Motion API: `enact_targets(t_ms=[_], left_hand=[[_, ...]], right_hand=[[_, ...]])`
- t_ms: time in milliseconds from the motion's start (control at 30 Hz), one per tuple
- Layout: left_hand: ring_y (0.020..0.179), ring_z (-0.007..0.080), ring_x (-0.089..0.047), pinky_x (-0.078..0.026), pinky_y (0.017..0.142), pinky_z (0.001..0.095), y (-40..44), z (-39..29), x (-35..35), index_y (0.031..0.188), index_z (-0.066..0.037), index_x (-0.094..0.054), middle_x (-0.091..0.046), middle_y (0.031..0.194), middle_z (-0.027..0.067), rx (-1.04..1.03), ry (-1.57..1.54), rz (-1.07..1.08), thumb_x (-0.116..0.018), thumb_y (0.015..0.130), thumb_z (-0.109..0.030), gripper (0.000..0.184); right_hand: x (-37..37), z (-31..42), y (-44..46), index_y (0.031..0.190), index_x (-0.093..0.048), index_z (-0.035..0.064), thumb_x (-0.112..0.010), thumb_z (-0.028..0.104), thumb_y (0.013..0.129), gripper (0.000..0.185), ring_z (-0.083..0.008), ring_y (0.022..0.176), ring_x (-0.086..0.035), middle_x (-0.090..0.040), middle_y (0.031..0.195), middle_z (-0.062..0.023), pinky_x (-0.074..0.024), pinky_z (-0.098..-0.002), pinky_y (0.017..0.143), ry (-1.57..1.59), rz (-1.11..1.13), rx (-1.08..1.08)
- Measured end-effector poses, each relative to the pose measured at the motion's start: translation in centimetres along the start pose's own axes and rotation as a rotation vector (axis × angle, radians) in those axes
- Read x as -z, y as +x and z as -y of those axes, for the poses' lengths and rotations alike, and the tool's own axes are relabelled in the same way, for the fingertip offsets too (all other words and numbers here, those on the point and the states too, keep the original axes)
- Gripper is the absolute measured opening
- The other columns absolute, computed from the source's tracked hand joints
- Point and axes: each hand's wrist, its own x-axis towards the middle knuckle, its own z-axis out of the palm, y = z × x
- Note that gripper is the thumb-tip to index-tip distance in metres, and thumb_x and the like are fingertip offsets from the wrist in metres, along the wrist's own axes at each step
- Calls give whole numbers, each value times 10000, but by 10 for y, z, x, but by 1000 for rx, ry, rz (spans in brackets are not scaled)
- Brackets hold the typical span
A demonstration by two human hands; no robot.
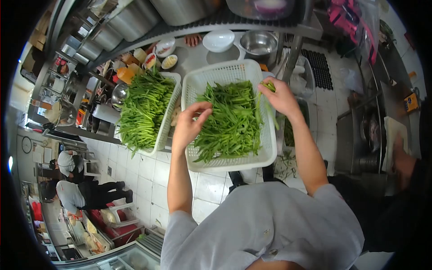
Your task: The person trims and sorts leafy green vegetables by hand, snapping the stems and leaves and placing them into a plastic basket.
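A white perforated plastic basket (192, 72) in front of me holds a bed of long-stemmed leafy greens (234, 121), which look like water spinach. Over the basket's left side hovers my left hand (191, 123), its fingers curved and thumb apart, with nothing visible in it. At the right rim, my right hand (280, 96) is closed on a small bunch of green stems (268, 86), some hanging down beside the basket. To the left, a second white basket (173, 101) is heaped with the same kind of greens (146, 112), stems side by side.
White bowls (218, 41) and a steel bowl (258, 42) stand behind the basket, near another person's hand (193, 39). Large steel pots (132, 20) line the shelf above. Dropped greens (288, 162) lie on the tiled floor. Another person's arm (402, 157) is at right.
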Motion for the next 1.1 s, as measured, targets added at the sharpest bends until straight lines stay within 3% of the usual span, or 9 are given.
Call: enact_targets(t_ms=[67, 133, 300, 400, 533, 667, 767, 900, 1100], left_hand=[[884, 231, -678, -528, 795, 327, -7, 9, -25, 1031, -13, -697, -707, 1001, 121, -76, 85, 118, -673, 903, -140, 182], [869, 235, -670, -524, 773, 343, -14, 17, -50, 1019, -44, -702, -700, 962, 116, -80, 237, 282, -694, 875, -135, 171], [852, 336, -634, -519, 764, 419, -23, 33, -66, 970, -52, -700, -666, 889, 135, -248, 609, 240, -720, 826, -156, 179], [873, 297, -654, -519, 772, 382, -22, 34, -51, 982, -32, -704, -686, 926, 135, -95, 487, 235, -736, 825, -165, 208], [882, 218, -671, -508, 804, 315, -19, 10, -31, 989, -8, -718, -705, 959, 128, 51, 192, 159, -744, 833, -119, 194], [875, 192, -661, -503, 814, 296, -24, -6, -16, 975, -8, -722, -706, 946, 104, 14, 48, -3, -713, 848, -52, 135], [884, 146, -647, -513, 819, 272, -29, -20, -10, 963, -4, -726, -694, 969, 75, -32, -4, -64, -728, 833, -7, 130], [905, 145, -652, -519, 829, 266, -31, -37, -14, 986, 4, -717, -694, 972, 82, -90, -31, 18, -717, 841, 0, 145], [841, 152, -675, -534, 798, 269, -42, -24, -14, 1009, 5, -709, -717, 950, 88, 106, -300, -32, -694, 863, -9, 147]], right_hand=[[39, 17, -8, 867, -612, 77, -602, 260, 944, 198, -50, 558, -440, -536, 705, 3, -272, -211, 453, 707, 269, -359], [55, 3, -22, 894, -584, 75, -565, 241, 959, 179, -46, 551, -416, -577, 747, -13, -261, -204, 445, 1282, 235, -171], [65, -1, -35, 910, -579, 92, -578, 210, 945, 123, -56, 555, -423, -649, 818, -64, -294, -207, 456, 641, 98, -421], [72, -7, -46, 896, -577, 78, -605, 188, 927, 117, -51, 561, -425, -661, 819, -66, -326, -209, 479, 1137, 71, -251], [42, -19, -47, 925, -655, 25, -637, 122, 901, 102, -39, 601, -467, -635, 754, -23, -359, -217, 538, 146, -115, -233], [47, 16, -50, 977, -701, 3, -647, 115, 903, 145, -48, 611, -487, -550, 680, 60, -394, -213, 579, 485, -171, -361], [30, 51, -43, 1104, -716, 54, -646, 159, 932, 213, -13, 535, -434, -509, 603, 86, -356, -196, 495, 602, 144, -337], [-14, 77, -22, 1120, -700, 25, -644, 171, 940, 238, -22, 539, -412, -524, 625, 47, -332, -196, 486, 483, 285, -57], [-10, 62, -10, 890, -603, 39, -565, 316, 989, 297, -67, 553, -419, -514, 709, 2, -368, -253, 505, 1048, 216, -333]])
